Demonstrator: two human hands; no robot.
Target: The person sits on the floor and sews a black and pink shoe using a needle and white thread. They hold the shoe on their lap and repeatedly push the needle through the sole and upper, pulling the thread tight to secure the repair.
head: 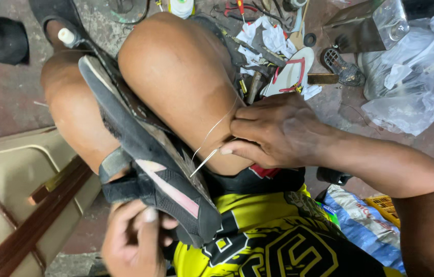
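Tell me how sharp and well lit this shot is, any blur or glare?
Head view: even, soft light, no hard shadows; left hand slightly blurred at the frame's bottom; right hand, needle and black shoe reasonably sharp; mild glare on the clear plastic bag; edges show wide-angle stretch.

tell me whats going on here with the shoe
A seated person grips a black sandal between the knees. The left hand holds its heel end, while the right hand pinches a needle with pale thread at the sole's edge. Tools and a white flip-flop lie on the floor beyond.
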